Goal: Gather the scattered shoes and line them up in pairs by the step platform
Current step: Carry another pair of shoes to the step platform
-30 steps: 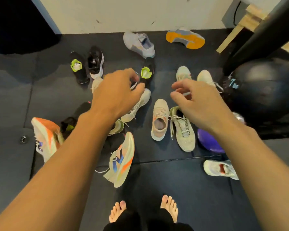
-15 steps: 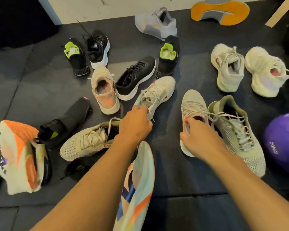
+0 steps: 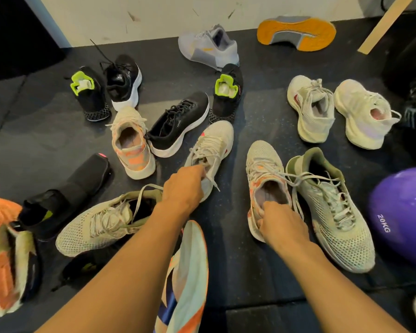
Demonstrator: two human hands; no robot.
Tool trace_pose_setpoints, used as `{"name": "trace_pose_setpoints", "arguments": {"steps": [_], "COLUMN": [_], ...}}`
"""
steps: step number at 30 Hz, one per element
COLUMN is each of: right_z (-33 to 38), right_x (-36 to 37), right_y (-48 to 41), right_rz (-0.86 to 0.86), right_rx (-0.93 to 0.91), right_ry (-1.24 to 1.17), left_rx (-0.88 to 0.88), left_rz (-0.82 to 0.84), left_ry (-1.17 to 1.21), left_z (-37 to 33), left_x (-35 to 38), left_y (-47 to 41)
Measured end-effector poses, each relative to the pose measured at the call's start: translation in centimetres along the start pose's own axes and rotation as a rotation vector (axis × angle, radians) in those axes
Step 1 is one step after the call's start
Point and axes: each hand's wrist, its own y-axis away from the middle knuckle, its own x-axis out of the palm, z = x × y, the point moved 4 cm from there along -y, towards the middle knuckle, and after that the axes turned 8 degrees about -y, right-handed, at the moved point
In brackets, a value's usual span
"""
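Several shoes lie scattered on the dark floor mat. My left hand (image 3: 184, 186) grips the heel collar of a cream sneaker with a red tab (image 3: 213, 147) in the middle. My right hand (image 3: 280, 223) grips the heel of a cream-and-orange knit sneaker (image 3: 264, 169). Its matching shoe (image 3: 131, 143) sits further left. A beige mesh sneaker (image 3: 332, 212) lies right of my right hand, and its mate (image 3: 99, 224) lies by my left forearm. Two white sneakers (image 3: 312, 109) (image 3: 363, 114) stand side by side at the right.
Black shoes with neon tongues (image 3: 89, 92) (image 3: 227, 92), black runners (image 3: 123, 80) (image 3: 178, 123), a grey shoe (image 3: 209, 46) and its orange-soled mate (image 3: 296, 32) lie near the wall. A purple 20 kg ball (image 3: 401, 217) sits at right. Orange-and-mint shoes (image 3: 7, 258) (image 3: 187, 280) lie close to me.
I have bent down closer to the shoes. Both hands dropped from above the pile onto two cream sneakers and closed on their heels.
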Motion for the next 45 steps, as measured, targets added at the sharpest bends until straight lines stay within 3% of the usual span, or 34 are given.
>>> {"name": "trace_pose_setpoints", "arguments": {"steps": [12, 20, 23, 25, 28, 32, 39, 45], "right_z": [2.7, 2.8, 2.6, 2.7, 3.2, 3.5, 3.5, 4.1], "right_x": [-2.4, -2.7, -3.1, -3.3, -3.5, -3.4, -3.8, -4.7], "right_y": [-0.5, -1.3, -1.6, -1.8, -1.9, -1.9, -2.0, -1.7], "right_rz": [-0.145, -0.161, -0.154, -0.150, -0.162, -0.172, -0.220, -0.213], "right_rx": [-0.108, -0.097, -0.091, -0.096, -0.121, -0.126, -0.189, -0.179], "right_ry": [-0.080, -0.050, -0.025, -0.011, 0.001, -0.025, -0.043, -0.023], "left_rx": [0.141, 0.072, -0.017, -0.132, -0.320, -0.338, -0.352, -0.328], "left_rz": [0.141, -0.181, -0.418, -0.489, -0.302, -0.079, -0.275, -0.302], "left_ry": [0.361, 0.282, 0.244, 0.200, 0.096, 0.028, 0.019, -0.027], "left_z": [-1.0, -0.7, 1.2, 4.3, 9.0, 11.8, 12.7, 12.0], "left_x": [0.9, -0.6, -2.6, -4.0, -4.6, -3.1, -3.2, -4.8], "left_y": [-0.6, -1.1, -1.6, -2.8, -4.9, -6.5, -6.6, -5.2]}}
